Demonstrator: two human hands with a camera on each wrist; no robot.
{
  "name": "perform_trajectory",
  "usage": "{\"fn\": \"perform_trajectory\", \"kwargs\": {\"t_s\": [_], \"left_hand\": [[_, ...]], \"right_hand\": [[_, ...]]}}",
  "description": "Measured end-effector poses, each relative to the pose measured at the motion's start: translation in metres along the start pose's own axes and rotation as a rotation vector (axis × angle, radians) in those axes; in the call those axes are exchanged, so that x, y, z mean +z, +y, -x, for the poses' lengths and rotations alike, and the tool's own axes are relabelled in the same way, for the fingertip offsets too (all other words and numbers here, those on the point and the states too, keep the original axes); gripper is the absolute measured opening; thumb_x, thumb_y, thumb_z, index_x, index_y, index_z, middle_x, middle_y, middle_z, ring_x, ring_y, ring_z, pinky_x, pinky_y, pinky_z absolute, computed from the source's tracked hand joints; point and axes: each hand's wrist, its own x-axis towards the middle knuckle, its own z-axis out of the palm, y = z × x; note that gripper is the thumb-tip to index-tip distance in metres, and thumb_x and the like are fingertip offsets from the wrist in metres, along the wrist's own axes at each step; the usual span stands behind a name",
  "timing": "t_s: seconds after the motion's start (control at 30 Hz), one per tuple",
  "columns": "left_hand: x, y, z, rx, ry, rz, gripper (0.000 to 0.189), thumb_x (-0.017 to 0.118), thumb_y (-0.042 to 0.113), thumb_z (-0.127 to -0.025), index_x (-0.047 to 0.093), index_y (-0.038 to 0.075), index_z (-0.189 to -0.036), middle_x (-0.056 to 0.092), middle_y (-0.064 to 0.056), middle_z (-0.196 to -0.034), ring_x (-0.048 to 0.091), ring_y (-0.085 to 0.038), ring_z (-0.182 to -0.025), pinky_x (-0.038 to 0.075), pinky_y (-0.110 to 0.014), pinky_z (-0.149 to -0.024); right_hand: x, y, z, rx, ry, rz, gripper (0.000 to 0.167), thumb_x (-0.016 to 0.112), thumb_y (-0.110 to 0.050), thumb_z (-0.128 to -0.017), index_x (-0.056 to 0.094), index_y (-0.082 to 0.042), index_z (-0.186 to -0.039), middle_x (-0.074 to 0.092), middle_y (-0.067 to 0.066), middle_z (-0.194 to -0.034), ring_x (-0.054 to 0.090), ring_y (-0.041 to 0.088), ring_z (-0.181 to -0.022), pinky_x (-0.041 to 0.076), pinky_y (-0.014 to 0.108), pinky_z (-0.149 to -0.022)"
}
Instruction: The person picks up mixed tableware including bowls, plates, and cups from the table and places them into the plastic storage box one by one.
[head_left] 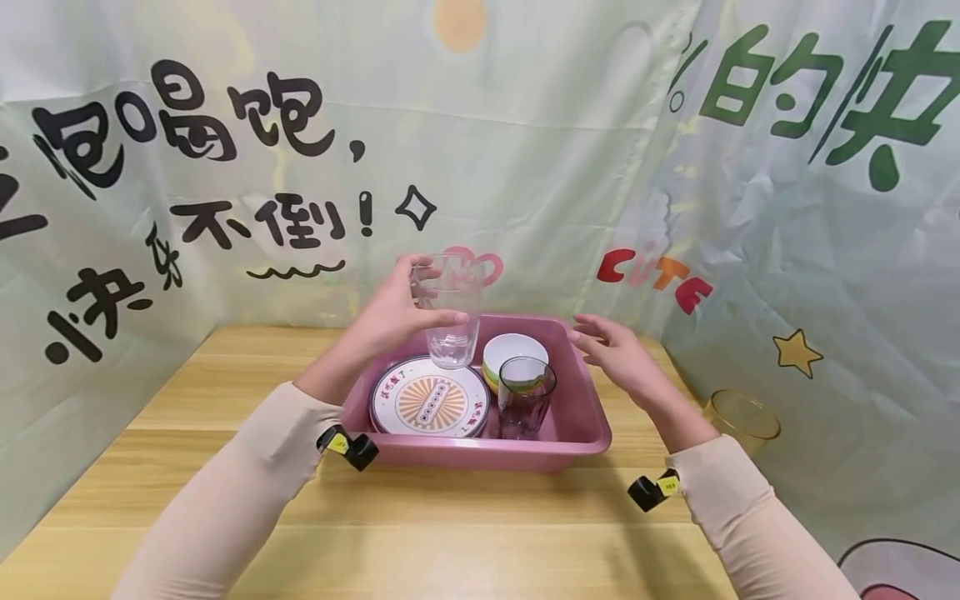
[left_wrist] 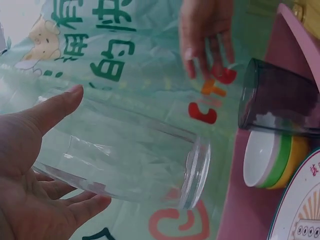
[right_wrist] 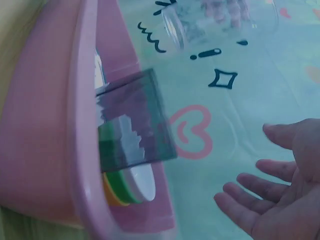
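Observation:
My left hand (head_left: 390, 312) grips a clear drinking glass (head_left: 453, 333) upright above the pink basin (head_left: 480, 448). In the left wrist view the thumb lies on one side of the glass (left_wrist: 130, 150) and the fingers on the other. Inside the basin, patterned plates (head_left: 429, 398) lie at the left. Nested bowls (head_left: 514, 350) stand at the back right, with a dark tinted glass (head_left: 525, 408) upright in front of them. My right hand (head_left: 617, 357) is beside the basin's right rim, holding nothing; its fingers are spread in the right wrist view.
The basin stands on a wooden table (head_left: 465, 533). A yellow-tinted glass (head_left: 742, 417) stands at the right, partly behind my right forearm. A printed cloth (head_left: 525, 183) hangs close behind the basin and along both sides.

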Motion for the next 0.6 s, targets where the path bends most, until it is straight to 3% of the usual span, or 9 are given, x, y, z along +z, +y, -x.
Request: {"fn": "perform_trajectory", "kwargs": {"t_s": [0.23,0.43,0.6], "left_hand": [[0.017,0.008,-0.008,0.016,-0.021,0.033,0.102,0.089,0.03,-0.072,0.024,0.01,-0.148,0.044,-0.008,-0.145,0.048,-0.027,-0.128,0.043,-0.041,-0.103],[0.031,0.015,-0.016,0.076,-0.035,0.048,0.094,0.088,0.025,-0.073,0.028,0.011,-0.144,0.049,-0.009,-0.141,0.051,-0.026,-0.125,0.045,-0.04,-0.101],[0.044,0.017,-0.023,0.088,-0.051,0.043,0.091,0.089,0.027,-0.073,0.031,0.01,-0.141,0.05,-0.01,-0.138,0.051,-0.026,-0.123,0.047,-0.039,-0.099]], "right_hand": [[0.005,-0.02,-0.001,-0.032,-0.031,0.014,0.064,0.06,-0.041,-0.097,0.039,-0.011,-0.149,0.048,0.016,-0.143,0.056,0.033,-0.121,0.043,0.049,-0.103],[0.008,-0.037,-0.003,-0.063,-0.068,0.015,0.066,0.062,-0.045,-0.095,0.039,-0.014,-0.149,0.049,0.013,-0.142,0.057,0.031,-0.12,0.042,0.051,-0.104],[0.007,-0.045,-0.006,-0.1,-0.086,-0.021,0.066,0.06,-0.043,-0.096,0.037,-0.015,-0.151,0.047,0.012,-0.145,0.057,0.031,-0.119,0.043,0.049,-0.104]]}}
